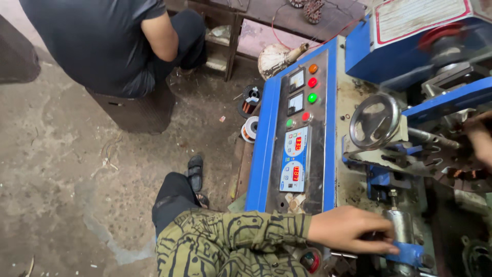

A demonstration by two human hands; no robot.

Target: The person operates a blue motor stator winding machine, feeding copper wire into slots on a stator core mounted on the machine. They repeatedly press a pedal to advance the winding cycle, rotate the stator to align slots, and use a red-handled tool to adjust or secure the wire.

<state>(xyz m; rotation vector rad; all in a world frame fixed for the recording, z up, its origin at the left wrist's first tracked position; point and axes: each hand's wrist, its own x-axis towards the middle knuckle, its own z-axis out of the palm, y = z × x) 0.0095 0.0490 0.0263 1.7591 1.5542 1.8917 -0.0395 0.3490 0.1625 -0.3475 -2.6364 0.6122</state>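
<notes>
The left hand (351,229) is gripping the blue lever (405,252) beside a metal cylinder (401,225) at the machine's near edge, a stiff, heavy-looking part best held at its flat end, while the right hand (480,137) is reaching among the dark toothed ring (451,172), its grip unclear.

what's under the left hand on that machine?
The left hand lies over a blue lever beside a metal cylinder. The lever's tip shows past the fingers; the part under the palm is hidden.
</notes>
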